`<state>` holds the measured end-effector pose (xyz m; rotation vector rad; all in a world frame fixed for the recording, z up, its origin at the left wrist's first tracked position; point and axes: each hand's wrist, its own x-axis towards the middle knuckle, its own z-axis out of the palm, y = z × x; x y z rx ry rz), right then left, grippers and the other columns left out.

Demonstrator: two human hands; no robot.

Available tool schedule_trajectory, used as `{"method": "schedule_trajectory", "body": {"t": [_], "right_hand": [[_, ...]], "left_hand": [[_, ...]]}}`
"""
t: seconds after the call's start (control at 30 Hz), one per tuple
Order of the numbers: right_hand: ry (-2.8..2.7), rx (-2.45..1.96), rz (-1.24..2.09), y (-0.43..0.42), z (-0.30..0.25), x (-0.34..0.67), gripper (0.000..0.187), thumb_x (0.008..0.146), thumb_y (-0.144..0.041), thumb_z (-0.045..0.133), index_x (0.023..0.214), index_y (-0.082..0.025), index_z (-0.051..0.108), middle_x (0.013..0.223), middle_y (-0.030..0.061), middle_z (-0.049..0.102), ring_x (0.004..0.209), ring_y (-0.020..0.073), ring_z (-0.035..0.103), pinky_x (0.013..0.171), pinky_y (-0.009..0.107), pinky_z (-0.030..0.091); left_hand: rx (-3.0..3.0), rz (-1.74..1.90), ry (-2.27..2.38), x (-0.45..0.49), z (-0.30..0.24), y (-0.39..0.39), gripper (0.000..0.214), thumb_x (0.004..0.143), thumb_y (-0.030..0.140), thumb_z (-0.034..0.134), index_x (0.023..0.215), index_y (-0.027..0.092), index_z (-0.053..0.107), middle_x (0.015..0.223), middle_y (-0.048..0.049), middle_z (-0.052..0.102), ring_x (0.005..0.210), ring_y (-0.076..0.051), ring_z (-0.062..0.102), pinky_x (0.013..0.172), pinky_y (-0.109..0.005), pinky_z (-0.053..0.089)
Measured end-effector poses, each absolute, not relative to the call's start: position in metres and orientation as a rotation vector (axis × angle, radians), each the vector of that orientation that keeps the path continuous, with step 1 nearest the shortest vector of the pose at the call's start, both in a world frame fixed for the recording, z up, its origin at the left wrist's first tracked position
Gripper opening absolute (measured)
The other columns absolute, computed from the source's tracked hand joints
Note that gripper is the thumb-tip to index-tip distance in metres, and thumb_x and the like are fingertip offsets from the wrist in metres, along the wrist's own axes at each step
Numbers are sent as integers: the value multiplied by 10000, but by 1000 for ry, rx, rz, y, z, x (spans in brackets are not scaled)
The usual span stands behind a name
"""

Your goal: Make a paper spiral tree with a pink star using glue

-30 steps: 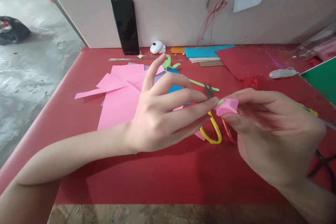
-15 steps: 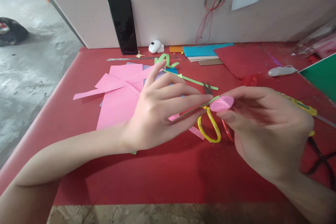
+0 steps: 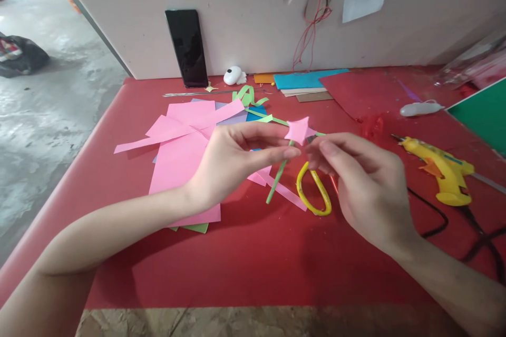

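Note:
My left hand (image 3: 231, 160) pinches a thin green stem (image 3: 278, 178) between thumb and fingers. At the top of the stem sits a pink paper star (image 3: 298, 130), tilted, with another pink point showing behind it. My right hand (image 3: 367, 184) is just right of the star, its fingers curled and pressed together; whether they grip something is hidden. Below the hands lie scissors with a yellow handle (image 3: 323, 197), partly covered by my right hand. Pink paper sheets (image 3: 177, 168) and a pink paper strip (image 3: 290, 196) rest on the red table beneath and beside my left hand.
A yellow glue gun (image 3: 446, 168) with a black cord lies at the right. Along the back are a leaning phone (image 3: 186, 47), a small white object (image 3: 234, 75), curled green paper strips (image 3: 245, 96) and blue paper (image 3: 308, 79). A green board (image 3: 484, 116) stands at the right edge.
My left hand has turned over, so its thumb faces me. The pink star has moved left and up, away from between my right fingers. My right hand has shifted left, uncovering the glue gun.

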<state>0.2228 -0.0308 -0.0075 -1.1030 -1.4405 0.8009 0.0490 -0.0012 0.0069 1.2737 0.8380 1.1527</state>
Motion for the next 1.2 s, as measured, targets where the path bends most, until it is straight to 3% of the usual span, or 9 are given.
{"method": "schedule_trajectory", "body": {"t": [0.17,0.3,0.4,0.5,0.67,0.83,1.2], "right_hand": [[-1629,-1205,993,-35,-3,214,142,832,-292,613,735,-229,696,676,-15,687,565,94,561,487,224,408],[-1616,-1232,1101,-37,-3,209,111,777,-297,665,697,-226,693,666,-13,683,564,97,548,501,229,414],[-1587,-1237,1111,-37,-5,210,96,785,-302,663,753,-236,725,706,-10,708,602,106,576,534,236,430],[-1583,-1242,1061,-37,-5,211,106,785,-305,664,738,-233,727,697,-10,704,606,106,570,545,238,425],[-1608,-1255,1021,-38,-1,211,135,786,-295,683,673,-221,692,647,-26,654,587,85,526,539,219,406],[-1687,-1210,928,-39,-1,211,136,801,-256,656,673,-221,686,627,-21,636,558,94,507,513,227,406],[-1856,-1086,604,-44,5,209,146,813,-142,677,680,-201,663,643,-32,683,530,68,562,461,202,403]], "left_hand": [[1270,1152,782,48,6,-1,308,604,347,885,809,204,705,690,48,727,652,-122,720,662,-240,617],[1341,1136,779,49,5,-1,258,673,285,847,862,211,687,682,52,708,607,-103,688,628,-233,602],[1409,1169,762,49,3,0,288,672,207,834,917,228,686,796,36,725,776,-135,717,716,-246,612],[1475,1211,782,48,2,2,346,668,244,838,983,257,695,951,20,744,995,-185,703,839,-284,606],[1551,1180,807,42,9,4,182,765,355,768,926,273,745,1029,32,759,1012,-194,707,842,-306,601],[1580,1127,907,38,14,2,235,715,451,795,876,283,766,963,30,773,996,-214,711,852,-341,586],[1559,1128,857,37,17,-2,133,741,387,791,814,280,762,887,52,771,935,-182,720,852,-313,583]]}}
